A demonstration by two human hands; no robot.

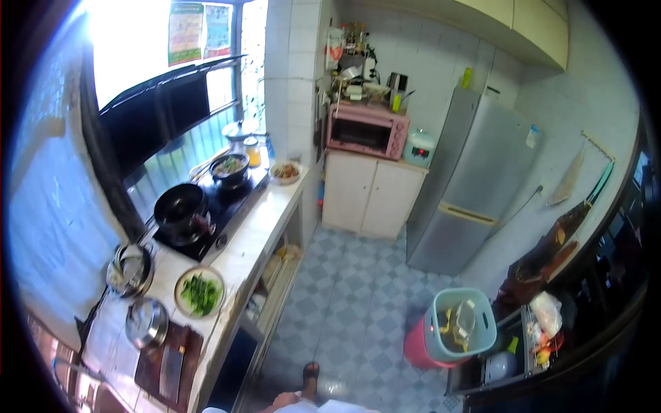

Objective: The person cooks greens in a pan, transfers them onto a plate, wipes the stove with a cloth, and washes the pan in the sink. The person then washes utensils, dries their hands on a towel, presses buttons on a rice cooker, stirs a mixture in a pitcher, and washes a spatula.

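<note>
At the bottom edge, left of a sandalled foot (311,372), what looks like part of my left hand (285,400) shows beside white clothing. Its fingers are too unclear to read, and no held object can be made out. My right hand is outside the picture. On the counter to the left, a cleaver (172,372) lies on a brown cutting board (148,375). Above the board are a metal pot (147,323) and a plate of green vegetables (200,292). A black wok (180,210) and a smaller pan with food (230,167) sit on the stove.
A counter edge (258,265) runs along the left. A bowl of food (284,172) stands at its far end. Farther back are a pink oven (365,131), a rice cooker (418,149) and a grey fridge (458,186). Buckets (446,351) and a rack (530,344) stand at the right.
</note>
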